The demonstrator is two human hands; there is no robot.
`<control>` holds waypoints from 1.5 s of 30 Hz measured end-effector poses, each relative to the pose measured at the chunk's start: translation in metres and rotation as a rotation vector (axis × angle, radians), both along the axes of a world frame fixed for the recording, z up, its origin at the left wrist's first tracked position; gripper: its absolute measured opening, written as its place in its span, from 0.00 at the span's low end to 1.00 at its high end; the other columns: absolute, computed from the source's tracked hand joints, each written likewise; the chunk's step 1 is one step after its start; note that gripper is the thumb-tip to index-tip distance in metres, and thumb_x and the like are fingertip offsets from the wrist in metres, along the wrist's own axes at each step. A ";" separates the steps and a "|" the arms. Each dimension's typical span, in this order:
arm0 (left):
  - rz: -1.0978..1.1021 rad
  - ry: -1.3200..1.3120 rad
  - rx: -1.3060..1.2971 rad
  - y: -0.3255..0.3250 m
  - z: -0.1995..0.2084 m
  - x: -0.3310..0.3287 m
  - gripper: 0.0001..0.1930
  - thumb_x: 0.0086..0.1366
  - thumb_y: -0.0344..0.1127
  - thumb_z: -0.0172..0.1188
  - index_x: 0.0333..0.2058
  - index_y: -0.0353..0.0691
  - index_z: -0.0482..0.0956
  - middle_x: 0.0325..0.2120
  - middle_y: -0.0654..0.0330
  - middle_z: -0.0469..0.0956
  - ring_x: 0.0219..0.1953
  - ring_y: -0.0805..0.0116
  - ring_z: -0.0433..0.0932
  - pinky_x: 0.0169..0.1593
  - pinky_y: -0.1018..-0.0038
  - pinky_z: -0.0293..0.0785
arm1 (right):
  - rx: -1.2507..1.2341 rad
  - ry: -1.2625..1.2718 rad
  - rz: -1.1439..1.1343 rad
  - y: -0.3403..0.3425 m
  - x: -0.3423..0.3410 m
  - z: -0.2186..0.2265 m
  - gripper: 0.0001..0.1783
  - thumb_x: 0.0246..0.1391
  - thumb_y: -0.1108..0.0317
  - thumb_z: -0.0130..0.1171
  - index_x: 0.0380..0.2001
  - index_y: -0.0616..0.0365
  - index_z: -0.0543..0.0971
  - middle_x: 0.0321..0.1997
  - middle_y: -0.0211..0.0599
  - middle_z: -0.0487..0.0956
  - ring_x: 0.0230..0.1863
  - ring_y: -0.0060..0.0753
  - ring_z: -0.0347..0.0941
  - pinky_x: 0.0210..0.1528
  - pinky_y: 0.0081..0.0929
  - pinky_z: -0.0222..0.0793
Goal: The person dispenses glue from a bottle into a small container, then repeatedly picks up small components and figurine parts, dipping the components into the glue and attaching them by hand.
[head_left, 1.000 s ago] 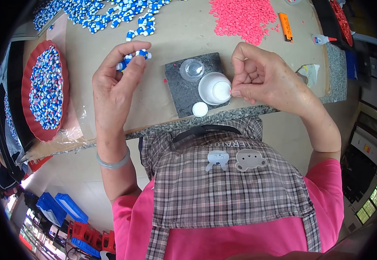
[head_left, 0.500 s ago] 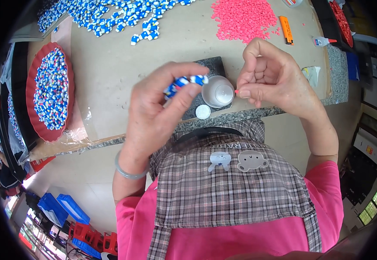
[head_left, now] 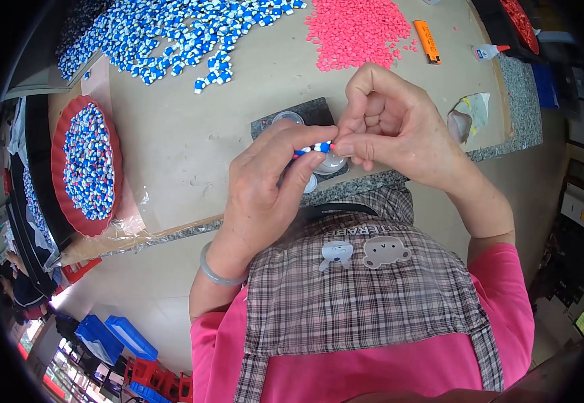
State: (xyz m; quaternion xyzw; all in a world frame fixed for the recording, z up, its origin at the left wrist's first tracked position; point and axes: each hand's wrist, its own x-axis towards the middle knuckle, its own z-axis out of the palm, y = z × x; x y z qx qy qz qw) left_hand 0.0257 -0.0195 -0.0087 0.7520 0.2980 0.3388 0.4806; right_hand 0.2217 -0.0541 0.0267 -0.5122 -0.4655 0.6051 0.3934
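Between its thumb and fingers my left hand (head_left: 265, 174) holds several small blue-and-white pieces; one blue-and-white piece (head_left: 323, 147) shows at the fingertips. My right hand (head_left: 399, 138) pinches a tiny pink piece (head_left: 333, 146), which meets the end of that piece as far as I can see. Its other fingers are curled. Under my hands lies a dark stone slab (head_left: 312, 109). A clear plastic cup (head_left: 334, 164) on it is partly hidden by my fingers, and a white round disc (head_left: 311, 183) shows beside my left thumb.
Piles of blue-and-white pieces (head_left: 164, 40) and pink pieces (head_left: 359, 33) lie at the back. A scalloped red tray (head_left: 113, 178) of mixed pieces stands left. An orange flat tool (head_left: 428, 41), a small red-tipped bottle (head_left: 485, 52) and a torn packet (head_left: 469, 115) are at right.
My hands have come together over the slab. The right hand brought the pink piece left to the blue-and-white piece in my left hand. The whole view has shifted a little.
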 end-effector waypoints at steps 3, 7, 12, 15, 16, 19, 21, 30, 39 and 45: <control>-0.010 0.000 0.086 0.001 -0.002 0.002 0.12 0.57 0.22 0.59 0.41 0.36 0.79 0.29 0.55 0.76 0.30 0.60 0.77 0.32 0.71 0.72 | -0.015 -0.014 0.009 0.000 0.001 -0.002 0.14 0.51 0.80 0.61 0.33 0.57 0.65 0.28 0.34 0.77 0.25 0.14 0.72 0.24 0.11 0.68; -0.018 0.017 0.159 0.000 -0.005 0.003 0.13 0.56 0.21 0.59 0.41 0.35 0.78 0.29 0.54 0.76 0.31 0.59 0.77 0.32 0.70 0.73 | -0.017 -0.073 0.005 0.000 -0.001 -0.002 0.14 0.51 0.80 0.61 0.33 0.57 0.65 0.28 0.31 0.75 0.25 0.14 0.72 0.23 0.11 0.69; 0.032 0.043 0.283 -0.004 -0.004 0.009 0.13 0.55 0.18 0.59 0.41 0.33 0.78 0.30 0.52 0.76 0.31 0.57 0.77 0.33 0.69 0.75 | 0.125 -0.141 -0.076 -0.006 -0.006 -0.012 0.14 0.51 0.79 0.62 0.32 0.58 0.65 0.28 0.30 0.74 0.26 0.14 0.73 0.24 0.12 0.70; 0.052 0.027 0.304 -0.001 -0.004 0.006 0.12 0.56 0.19 0.59 0.40 0.33 0.78 0.30 0.53 0.77 0.31 0.59 0.77 0.32 0.72 0.74 | 0.323 -0.283 -0.139 -0.008 -0.013 -0.016 0.14 0.48 0.78 0.63 0.30 0.59 0.67 0.24 0.31 0.73 0.24 0.19 0.72 0.24 0.17 0.69; 0.044 0.017 0.307 -0.001 -0.004 0.005 0.12 0.56 0.19 0.59 0.40 0.33 0.78 0.30 0.53 0.77 0.31 0.59 0.77 0.32 0.72 0.74 | 0.480 -0.393 -0.162 -0.010 -0.015 -0.016 0.14 0.47 0.77 0.64 0.29 0.59 0.67 0.20 0.32 0.71 0.22 0.23 0.71 0.24 0.22 0.68; 0.031 -0.034 0.073 0.001 -0.005 -0.003 0.09 0.60 0.23 0.58 0.41 0.32 0.77 0.27 0.57 0.78 0.30 0.69 0.77 0.29 0.80 0.70 | 0.571 -0.516 -0.139 -0.015 -0.009 -0.019 0.12 0.46 0.75 0.67 0.27 0.61 0.70 0.22 0.34 0.73 0.22 0.24 0.72 0.24 0.20 0.68; 0.117 -0.202 -0.296 -0.001 -0.005 -0.013 0.09 0.62 0.24 0.57 0.42 0.32 0.77 0.28 0.57 0.78 0.28 0.71 0.75 0.28 0.82 0.69 | 0.607 -0.642 -0.085 -0.015 0.005 -0.021 0.10 0.47 0.75 0.67 0.28 0.63 0.74 0.22 0.32 0.75 0.23 0.18 0.73 0.24 0.17 0.69; -0.124 -1.365 -1.242 0.028 -0.036 -0.052 0.09 0.68 0.27 0.45 0.46 0.33 0.64 0.35 0.56 0.65 0.28 0.74 0.61 0.26 0.81 0.63 | 0.422 -0.979 -0.281 -0.005 0.070 -0.059 0.05 0.49 0.75 0.60 0.31 0.60 0.77 0.31 0.37 0.76 0.29 0.38 0.76 0.32 0.31 0.72; -0.016 -1.431 -1.344 0.037 -0.040 -0.056 0.06 0.69 0.31 0.46 0.41 0.35 0.68 0.38 0.57 0.64 0.36 0.71 0.65 0.32 0.78 0.67 | 0.639 -1.108 -0.124 0.007 0.077 -0.071 0.04 0.49 0.74 0.60 0.30 0.60 0.77 0.32 0.37 0.75 0.31 0.43 0.75 0.33 0.36 0.72; -0.048 -1.395 -1.283 0.053 -0.045 -0.072 0.08 0.71 0.32 0.47 0.41 0.33 0.71 0.32 0.61 0.66 0.32 0.74 0.64 0.28 0.81 0.64 | 0.683 -1.081 0.035 0.008 0.076 -0.057 0.04 0.48 0.76 0.59 0.29 0.62 0.76 0.31 0.39 0.74 0.32 0.44 0.75 0.34 0.35 0.72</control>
